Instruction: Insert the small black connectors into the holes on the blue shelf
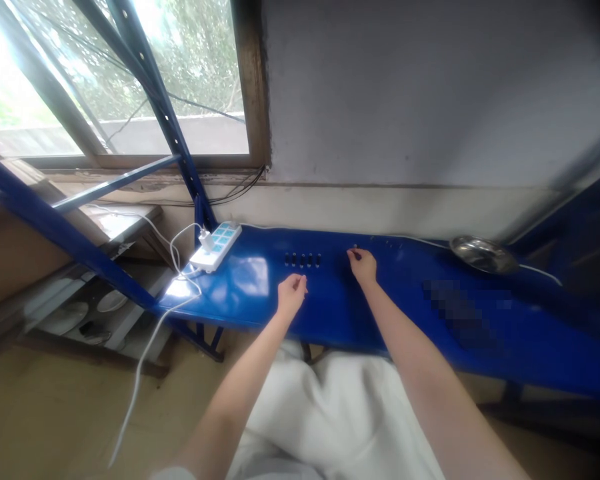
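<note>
Several small dark cylinders with pale ends (303, 261) stand in a short row on the blue table (330, 313). My left hand (292, 293) is just in front of that row, its fingers pinched together; whatever they hold is too small to make out. To the right of the row, my right hand (363, 265) is closed in a pinch, with a tiny pale bit at the fingertips that I cannot name. Some tiny loose pieces (393, 245) lie behind and to the right of my right hand.
A white power strip (220, 247) with a plug and cable lies at the table's left end. A shiny metal bowl (484, 254) sits at the back right. A blurred dark patch (460, 310) covers part of the right side. Blue shelf posts (165, 120) rise at left.
</note>
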{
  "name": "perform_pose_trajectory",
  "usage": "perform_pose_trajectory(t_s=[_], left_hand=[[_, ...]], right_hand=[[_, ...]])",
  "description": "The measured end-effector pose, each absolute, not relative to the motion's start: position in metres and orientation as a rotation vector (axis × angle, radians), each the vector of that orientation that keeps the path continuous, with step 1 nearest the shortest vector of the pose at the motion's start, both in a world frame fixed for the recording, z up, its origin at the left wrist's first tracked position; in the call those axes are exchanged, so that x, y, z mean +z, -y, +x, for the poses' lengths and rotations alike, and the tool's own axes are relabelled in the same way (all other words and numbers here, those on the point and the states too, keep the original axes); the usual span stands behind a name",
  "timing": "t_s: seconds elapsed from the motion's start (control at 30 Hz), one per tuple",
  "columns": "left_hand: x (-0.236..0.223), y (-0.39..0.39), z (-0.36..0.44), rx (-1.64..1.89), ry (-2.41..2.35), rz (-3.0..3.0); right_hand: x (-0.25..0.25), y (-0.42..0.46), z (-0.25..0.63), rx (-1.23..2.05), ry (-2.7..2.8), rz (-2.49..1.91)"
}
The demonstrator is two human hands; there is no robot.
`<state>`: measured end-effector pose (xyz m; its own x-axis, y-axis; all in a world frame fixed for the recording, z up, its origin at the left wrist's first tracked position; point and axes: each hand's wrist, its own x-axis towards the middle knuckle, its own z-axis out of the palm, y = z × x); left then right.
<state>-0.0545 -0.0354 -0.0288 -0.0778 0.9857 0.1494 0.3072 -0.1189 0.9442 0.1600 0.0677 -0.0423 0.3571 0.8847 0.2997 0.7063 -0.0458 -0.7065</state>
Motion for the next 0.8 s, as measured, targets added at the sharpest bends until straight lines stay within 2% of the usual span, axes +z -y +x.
perform_pose_trajectory(t_s=[0.17,0.27,0.5,0.67,0.8], left_hand=[[-0.027,0.039,-0.048,1.359,-1.390,1.646],[-0.021,0.042,-0.040,1.339,-1.310,1.869],[0.008,0.026,-0.022,1.130,-1.248,2.256],[0.015,0.005,-0.024,0.844,-1.145,2.530],[0.017,-0.006,-0.026,0.755,-1.192,2.609]], right_hand=[[-0.032,-0.031,0.143,0.106,1.271,-1.534],[-0.030,-0.010,0.132,0.032,1.386,-1.402],[-0.046,0.007,0.127,-0.004,1.879,-1.251],[-0.045,0.008,0.125,-0.004,1.921,-1.225],[-0.046,0.008,0.123,0.010,1.956,-1.212]])
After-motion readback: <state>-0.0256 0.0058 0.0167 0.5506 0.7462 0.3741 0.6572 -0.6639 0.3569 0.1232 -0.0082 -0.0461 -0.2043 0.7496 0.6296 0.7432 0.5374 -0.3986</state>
